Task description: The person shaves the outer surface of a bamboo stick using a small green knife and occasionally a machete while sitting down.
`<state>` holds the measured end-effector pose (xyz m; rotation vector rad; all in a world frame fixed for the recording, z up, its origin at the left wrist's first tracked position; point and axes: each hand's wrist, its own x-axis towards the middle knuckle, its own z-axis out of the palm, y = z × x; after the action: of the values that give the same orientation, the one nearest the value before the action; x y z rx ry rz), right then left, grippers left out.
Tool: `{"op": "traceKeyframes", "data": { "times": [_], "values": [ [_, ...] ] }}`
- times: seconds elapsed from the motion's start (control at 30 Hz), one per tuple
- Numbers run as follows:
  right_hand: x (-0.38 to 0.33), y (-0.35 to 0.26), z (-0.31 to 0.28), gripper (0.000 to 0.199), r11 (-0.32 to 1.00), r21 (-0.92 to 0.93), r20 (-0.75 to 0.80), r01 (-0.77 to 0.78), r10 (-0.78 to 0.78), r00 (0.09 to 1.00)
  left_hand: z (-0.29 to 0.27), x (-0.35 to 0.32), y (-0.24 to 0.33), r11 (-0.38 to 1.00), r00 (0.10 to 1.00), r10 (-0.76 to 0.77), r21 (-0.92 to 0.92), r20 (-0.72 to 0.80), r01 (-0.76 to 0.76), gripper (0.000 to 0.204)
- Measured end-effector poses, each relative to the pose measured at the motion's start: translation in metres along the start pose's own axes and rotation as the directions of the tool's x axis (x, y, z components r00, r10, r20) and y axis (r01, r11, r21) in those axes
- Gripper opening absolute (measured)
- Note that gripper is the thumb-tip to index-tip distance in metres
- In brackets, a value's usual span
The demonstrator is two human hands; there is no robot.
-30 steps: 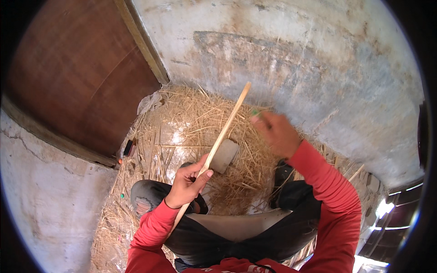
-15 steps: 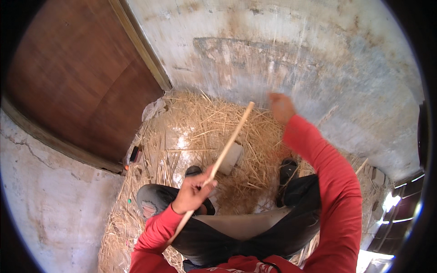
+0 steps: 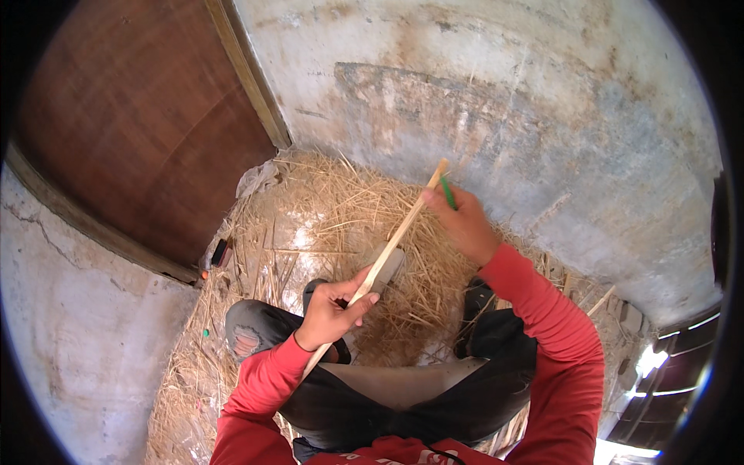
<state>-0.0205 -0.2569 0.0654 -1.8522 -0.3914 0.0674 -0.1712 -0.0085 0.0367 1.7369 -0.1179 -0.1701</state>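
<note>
A long pale wooden stick [image 3: 399, 232] slants up and away from my lap. My left hand [image 3: 329, 314] is wrapped round its lower part, thumb along the wood. Close to the far end, my right hand [image 3: 465, 225] is closed, with its fingers at the stick. Out of that hand sticks a slim green tool [image 3: 447, 192], lying against the side of the stick. Its working part is hidden, so I cannot tell its exact kind. Below the stick, a pale block [image 3: 394, 265] rests among the shavings, partly covered by it.
Straw-like wood shavings [image 3: 333, 190] cover much of the floor between my legs and the stained wall [image 3: 496, 101]. A brown wooden door [image 3: 147, 132] stands at the left. Near its foot lie a small dark object [image 3: 221, 253] and a crumpled pale bag [image 3: 256, 180].
My right hand has come down and left from beside the wall to the stick's far end. The green tool now shows in it. The stick has tilted slightly; my left hand keeps its hold.
</note>
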Motion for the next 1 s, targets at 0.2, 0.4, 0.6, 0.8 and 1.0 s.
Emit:
{"op": "traceKeyframes", "data": {
  "times": [0.2, 0.4, 0.6, 0.8, 1.0],
  "values": [
    [-0.018, 0.009, 0.045, 0.036, 0.996, 0.075, 0.166, -0.042, 0.029, 0.986, -0.001, 0.002, -0.003, 0.995, 0.999, -0.046, -0.088, -0.023, 0.044, 0.051],
    [-0.041, 0.009, 0.079, 0.035, 0.978, 0.180, 0.181, 0.108, -0.141, 0.973, -0.003, 0.003, -0.003, 0.995, 1.000, -0.024, -0.094, -0.004, 0.024, 0.051],
    [-0.025, -0.002, 0.056, 0.042, 0.997, -0.001, 0.150, 0.079, -0.078, 0.986, -0.004, 0.005, -0.014, 0.975, 0.998, -0.033, -0.217, 0.046, 0.043, 0.046],
    [-0.051, -0.028, 0.052, 0.049, 0.868, -0.432, 0.344, 0.246, -0.094, 0.934, -0.011, 0.004, -0.009, 0.969, 0.999, -0.039, -0.243, -0.007, 0.036, 0.043],
    [-0.053, -0.029, 0.066, 0.052, 0.860, -0.441, 0.396, 0.257, -0.071, 0.915, -0.008, 0.004, -0.008, 0.976, 0.999, -0.021, -0.218, -0.046, 0.011, 0.043]
  ]
}}
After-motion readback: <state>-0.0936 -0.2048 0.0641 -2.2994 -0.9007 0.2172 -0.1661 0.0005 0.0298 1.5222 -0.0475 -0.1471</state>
